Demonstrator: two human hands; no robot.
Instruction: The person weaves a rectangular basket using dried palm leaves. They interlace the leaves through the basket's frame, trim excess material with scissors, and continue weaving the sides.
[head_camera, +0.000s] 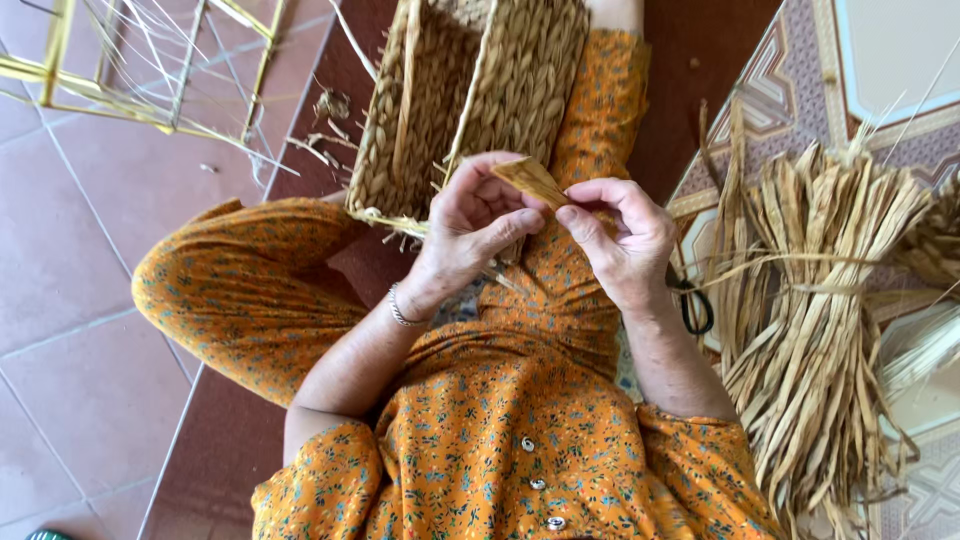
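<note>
**Head view: both your hands pinch one dried strand at the basket's edge**

Your left hand sits just left of the frame's centre, fingers curled and thumb pressed in, closed on the tan dried strand. Your right hand meets it from the right, thumb and forefinger pinching the same strand, so the two hands nearly touch fingertip to fingertip. The strand runs flat and short between them, right against the lower edge of the woven basket.

That basket fills the upper centre of the frame, tilted on your lap, with loose fibre ends sticking out along its lower rim beside your left hand. A thin metal bracelet circles your left wrist.

At the right of the frame lies a thick bundle of dried reeds, tied round its middle, on a patterned mat. Black scissor handles show just beside your right wrist. In the upper left, a yellow wire frame stands on the reddish tiled floor.
</note>
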